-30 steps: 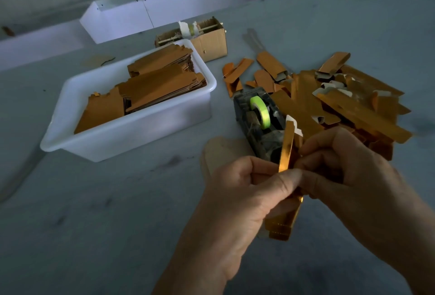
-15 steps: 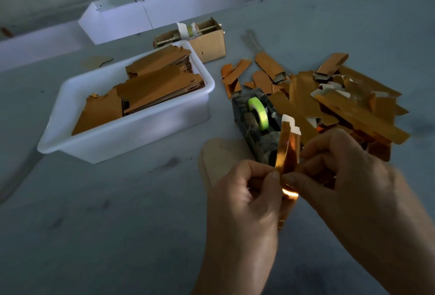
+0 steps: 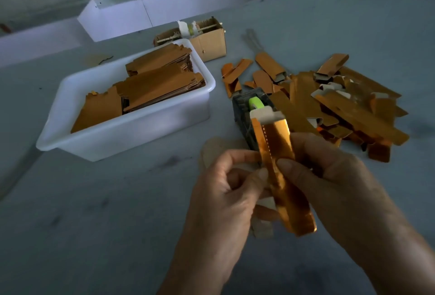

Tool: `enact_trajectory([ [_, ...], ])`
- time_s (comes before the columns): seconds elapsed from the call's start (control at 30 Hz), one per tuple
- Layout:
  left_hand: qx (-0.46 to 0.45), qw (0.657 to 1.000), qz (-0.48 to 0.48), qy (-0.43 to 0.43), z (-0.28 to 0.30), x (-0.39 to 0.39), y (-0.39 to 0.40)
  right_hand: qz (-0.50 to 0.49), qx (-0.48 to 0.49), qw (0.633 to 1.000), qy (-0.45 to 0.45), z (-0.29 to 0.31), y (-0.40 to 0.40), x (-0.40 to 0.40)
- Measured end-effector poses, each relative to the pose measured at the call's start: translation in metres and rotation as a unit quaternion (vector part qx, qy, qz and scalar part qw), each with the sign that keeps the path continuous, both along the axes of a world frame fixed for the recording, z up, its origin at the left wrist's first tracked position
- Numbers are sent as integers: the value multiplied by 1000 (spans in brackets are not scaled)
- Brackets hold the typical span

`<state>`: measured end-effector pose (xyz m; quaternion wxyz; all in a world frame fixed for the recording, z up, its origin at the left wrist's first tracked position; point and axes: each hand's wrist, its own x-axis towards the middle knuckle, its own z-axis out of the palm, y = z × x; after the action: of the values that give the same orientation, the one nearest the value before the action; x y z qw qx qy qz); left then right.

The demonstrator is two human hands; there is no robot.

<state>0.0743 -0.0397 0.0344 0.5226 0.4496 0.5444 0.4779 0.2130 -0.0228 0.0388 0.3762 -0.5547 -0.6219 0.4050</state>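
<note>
Carton (image 3: 279, 146) — between left hand (image 3: 223, 200), right hand (image 3: 336, 184)

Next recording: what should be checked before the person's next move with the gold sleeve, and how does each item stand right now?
1. Left hand and right hand both pinch the gold sleeve: ok.
2. Sleeve lifted off the table: ok.
3. Tape dispenser close behind the sleeve, green roll loaded: ok.
4. Free tape end at the cutter: cannot tell, hidden by the sleeve.
5. Sleeve's seam closed: cannot tell.
6. White tub stocked with flat blanks: ok.
</note>
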Motion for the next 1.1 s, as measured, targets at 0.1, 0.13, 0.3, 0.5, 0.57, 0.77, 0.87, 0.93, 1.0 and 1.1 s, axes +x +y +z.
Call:
enact_trajectory([
  [0.1, -6, 998, 44, 44, -7, -18, 5, -62, 92, 992, -65, 6, 10, 6],
  [0.13, 1, 991, 73, 113, -12, -26, 7, -93, 129, 982, -101, 7, 16, 10],
  [0.3, -21, 876, 94, 473, -31, -46, 11, -198, 138, 932, -270, -4, 60, 34],
  [0.5, -83, 915, 115, 379, -41, -43, 21, -211, 62, 906, -362, -21, 72, 36],
  [0.57, -94, 920, 117, 362, -43, -46, 25, -240, 138, 912, -303, -19, 60, 34],
  [0.77, -112, 900, 74, 415, -40, -43, 33, -141, 217, 948, -186, -21, 12, 7],
  [0.87, -111, 912, 85, 385, -39, -45, 36, -131, 191, 962, -146, -23, 6, 2],
  [0.93, -101, 926, 94, 352, -41, -50, 35, -141, 199, 960, -140, -22, 5, 5],
  [1.0, -89, 940, 107, 313, -43, -54, 34, -148, 198, 959, -136, -21, 3, 7],
  [1.1, -62, 938, 130, 315, -45, -59, 31, -134, 187, 964, -131, -22, -2, 5],
])
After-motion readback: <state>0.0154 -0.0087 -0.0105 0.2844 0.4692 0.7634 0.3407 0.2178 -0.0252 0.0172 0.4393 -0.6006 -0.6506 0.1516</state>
